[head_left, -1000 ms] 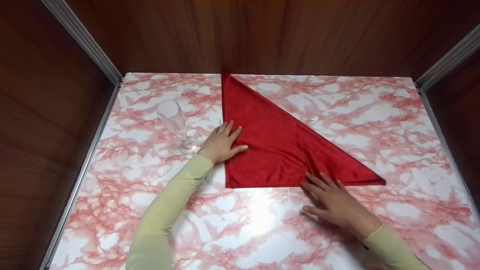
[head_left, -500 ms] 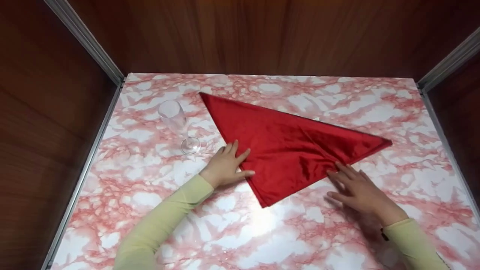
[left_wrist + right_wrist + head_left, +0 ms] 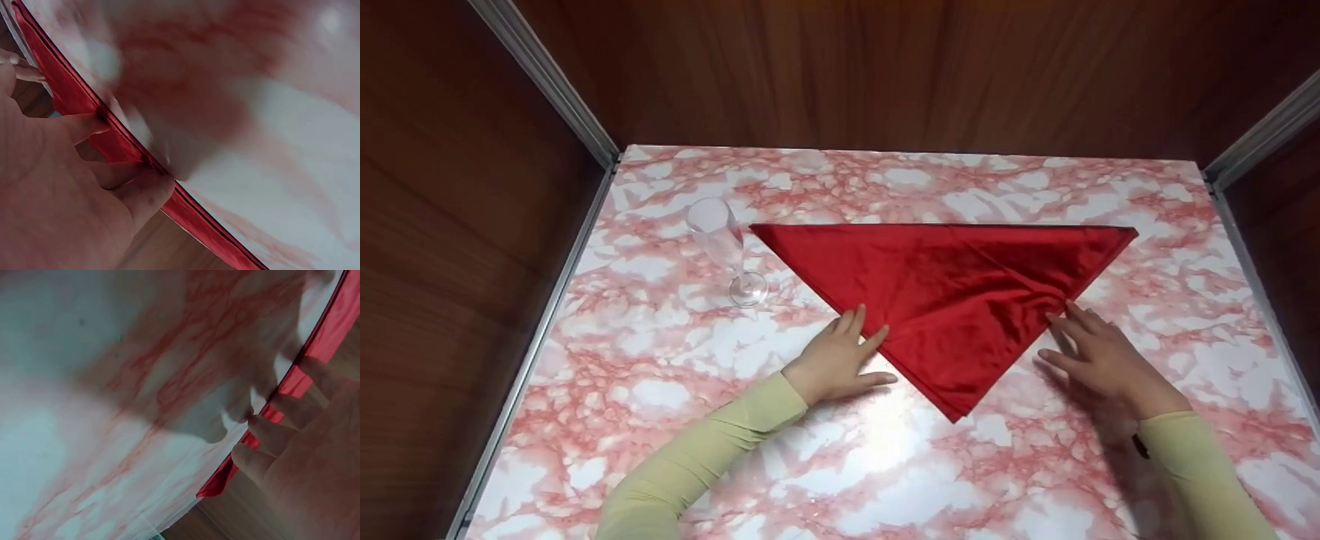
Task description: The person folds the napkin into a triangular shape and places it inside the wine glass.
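A red satin cloth napkin [image 3: 930, 292], folded into a triangle, lies on the table with its long edge at the back and its point toward the front. My left hand [image 3: 840, 360] rests its spread fingertips on the lower left edge, thumb off the cloth. On the lower right edge, the fingertips of my right hand [image 3: 1099, 356] touch the fabric. The left wrist view has the left fingers [image 3: 152, 197] along the hemmed red edge. Similarly, the right fingers [image 3: 253, 458] meet the hem in the right wrist view. Creases run across the napkin's right half.
A clear champagne flute [image 3: 724, 244] stands just left of the napkin's left corner. Dark wood panels [image 3: 885, 75] with metal corner rails enclose the back and sides of the pink-and-white marbled table [image 3: 660, 390].
The napkin has turned counterclockwise, its long edge going from slanted to level and its square corner swinging right along the front. Both hands moved with it, fingertips staying at its edges.
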